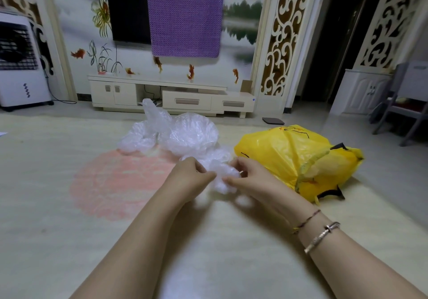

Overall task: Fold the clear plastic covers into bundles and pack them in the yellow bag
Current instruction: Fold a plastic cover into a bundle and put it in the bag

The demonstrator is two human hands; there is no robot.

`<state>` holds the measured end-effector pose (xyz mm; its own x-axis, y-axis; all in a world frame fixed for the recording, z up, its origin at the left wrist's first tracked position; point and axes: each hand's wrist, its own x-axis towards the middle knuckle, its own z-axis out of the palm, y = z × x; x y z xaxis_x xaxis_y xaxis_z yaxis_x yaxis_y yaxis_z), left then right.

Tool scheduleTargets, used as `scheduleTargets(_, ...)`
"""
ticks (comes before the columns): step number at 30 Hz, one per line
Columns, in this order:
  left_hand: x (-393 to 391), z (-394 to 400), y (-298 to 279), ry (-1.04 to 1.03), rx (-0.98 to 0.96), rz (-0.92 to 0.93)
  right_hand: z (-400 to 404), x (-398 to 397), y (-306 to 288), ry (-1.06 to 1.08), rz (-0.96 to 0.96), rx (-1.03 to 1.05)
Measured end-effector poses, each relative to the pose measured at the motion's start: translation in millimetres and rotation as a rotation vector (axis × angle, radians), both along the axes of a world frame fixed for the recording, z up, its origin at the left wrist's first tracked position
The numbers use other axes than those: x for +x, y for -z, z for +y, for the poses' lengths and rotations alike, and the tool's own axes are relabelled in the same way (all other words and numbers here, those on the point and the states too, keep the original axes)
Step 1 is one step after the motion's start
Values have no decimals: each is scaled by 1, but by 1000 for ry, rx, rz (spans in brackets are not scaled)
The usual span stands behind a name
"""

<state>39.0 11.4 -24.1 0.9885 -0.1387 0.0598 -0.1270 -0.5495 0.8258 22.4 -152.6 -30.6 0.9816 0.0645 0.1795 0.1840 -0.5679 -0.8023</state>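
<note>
Over pale floor point(58, 240), left hand point(192, 178) and right hand point(250, 178) pinch crumpled clear plastic cover point(223, 173).

I am facing a cream TV cabinet point(162, 95) with a purple cloth point(185, 16) hanging above it; a white air cooler point(20, 67) is standing far left.

— Can you read any text or label from where you sit?

— No. You have black and orange printing on the yellow bag point(284, 155), but it is creased and too small to make out. The white appliance point(20, 67) at your far left carries a dark zigzag mark, not letters you could read.
</note>
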Motion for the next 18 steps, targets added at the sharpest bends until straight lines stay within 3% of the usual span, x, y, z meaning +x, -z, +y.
scheduleTargets(4,-5,-7,-6,10,-336,40,-6,-11,-20,111,-25,132)
scheduleTargets(7,-11,-17,-11,30,-475,60,-16,-16,-41,147,-74,164)
scheduleTargets(12,-22,-41,-9,125,-494,7,-29,-31,-69,94,-93,160)
scheduleTargets(18,-43,-68,4,387,-390,-62,-78,-93,-54,183,-81,200)
